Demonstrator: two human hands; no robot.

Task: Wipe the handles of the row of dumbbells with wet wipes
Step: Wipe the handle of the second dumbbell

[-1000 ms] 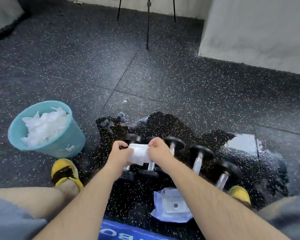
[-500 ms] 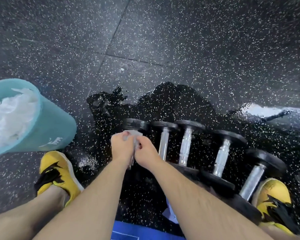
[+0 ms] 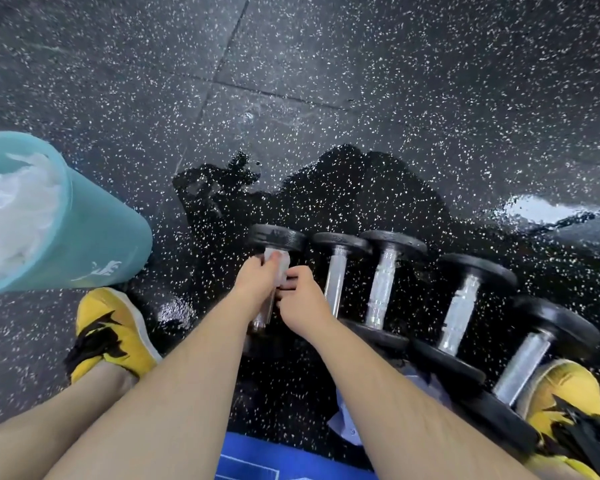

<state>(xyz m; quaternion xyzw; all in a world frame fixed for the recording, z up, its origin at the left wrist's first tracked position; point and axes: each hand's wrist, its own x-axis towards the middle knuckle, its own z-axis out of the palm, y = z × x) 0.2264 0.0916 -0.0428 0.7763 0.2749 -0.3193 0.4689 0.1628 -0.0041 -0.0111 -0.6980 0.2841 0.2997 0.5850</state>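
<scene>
Several black dumbbells with chrome handles lie in a row on the wet floor. Both hands are at the leftmost dumbbell (image 3: 278, 237). My left hand (image 3: 257, 282) presses a white wet wipe (image 3: 277, 259) around the upper part of its handle. Just to the right, my right hand (image 3: 300, 299) is closed on the lower edge of the same wipe beside the handle. The chrome end of that handle (image 3: 260, 322) shows below my left hand. The neighbouring dumbbell handles (image 3: 335, 282) lie bare.
A teal bin (image 3: 94, 244) full of crumpled white wipes stands at the left. My yellow and black shoes (image 3: 111, 330) flank the row. A wipe packet (image 3: 347, 420) lies partly hidden under my right arm. A blue mat edge (image 3: 257, 459) lies near me. The floor around the dumbbells is wet.
The view tilted down and closer. My hands carried the spread wipe down onto the leftmost dumbbell's handle and wrapped it there.
</scene>
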